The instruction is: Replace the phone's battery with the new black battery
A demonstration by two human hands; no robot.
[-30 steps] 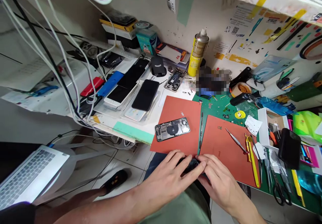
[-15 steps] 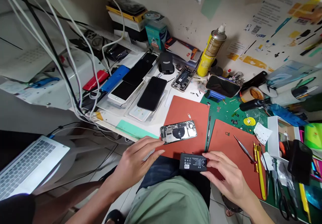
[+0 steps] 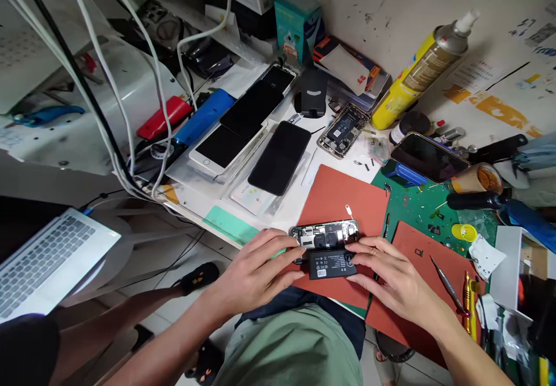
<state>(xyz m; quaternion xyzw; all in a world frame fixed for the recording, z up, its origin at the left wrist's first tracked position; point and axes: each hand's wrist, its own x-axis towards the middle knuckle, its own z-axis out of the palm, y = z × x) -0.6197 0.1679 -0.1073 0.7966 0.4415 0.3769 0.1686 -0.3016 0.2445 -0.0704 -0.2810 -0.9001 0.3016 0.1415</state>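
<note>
A black phone battery (image 3: 328, 265) with white print is pinched at its right end by my right hand (image 3: 393, 276). The battery is tilted over the near edge of an opened phone (image 3: 324, 235), whose bare inner parts face up on the orange mat (image 3: 343, 195). My left hand (image 3: 260, 267) is at the left end of the phone and battery. Its fingers and thumb are apart; whether its fingertips touch either part I cannot tell. A small metal SIM pin (image 3: 348, 211) lies on the mat just beyond the phone.
Several phones, one of them a dark-screened phone (image 3: 280, 157), lie at the back left. Another opened phone (image 3: 344, 130) sits behind the mat, near a yellow spray can (image 3: 417, 73). Tweezers (image 3: 449, 285) and yellow screwdrivers (image 3: 470, 305) are on the right. A laptop (image 3: 52, 258) stands at left.
My right hand has brought the battery forward from the table edge to the opened phone. My left hand has moved right, closer to the battery's left end. The view has shifted.
</note>
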